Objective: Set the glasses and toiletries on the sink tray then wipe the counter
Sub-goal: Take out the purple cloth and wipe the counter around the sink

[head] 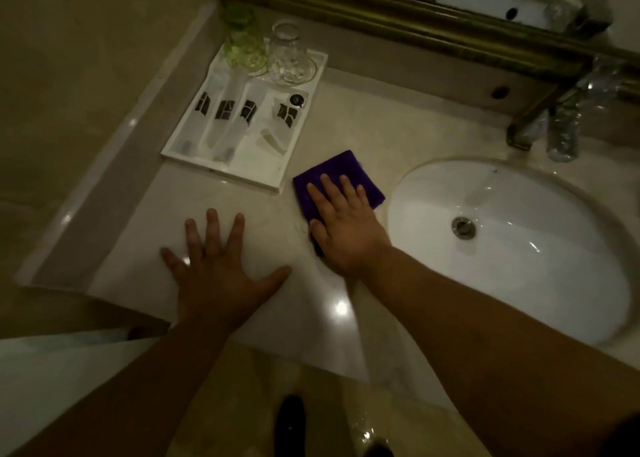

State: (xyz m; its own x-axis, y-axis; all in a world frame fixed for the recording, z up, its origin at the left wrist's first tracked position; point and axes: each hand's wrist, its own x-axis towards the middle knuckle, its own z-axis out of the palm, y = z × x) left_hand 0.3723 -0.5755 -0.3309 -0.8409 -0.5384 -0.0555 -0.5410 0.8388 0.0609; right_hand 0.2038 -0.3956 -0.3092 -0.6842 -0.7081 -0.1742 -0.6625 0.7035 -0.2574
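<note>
Holding 2 glasses (266,53) and wrapped toiletries (239,117), white tray (221,172); both hands (221,269) flat, right on purple cloth (337,169)

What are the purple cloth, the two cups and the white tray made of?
Purple cloth: soft, fuzzy fabric, probably microfibre, matte. Green glass and clear glass: see-through and shiny, likely glass. White tray: smooth and hard with a raised rim, maybe ceramic or plastic; hard to tell.

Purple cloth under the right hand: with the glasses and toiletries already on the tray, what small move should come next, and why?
Probably slide the purple cloth toward the counter's front edge. The right hand lies flat on it between the white tray and the sink basin. Both glasses stand on the tray, so wiping remains. The left hand rests flat on bare counter and may need to lift.
</note>
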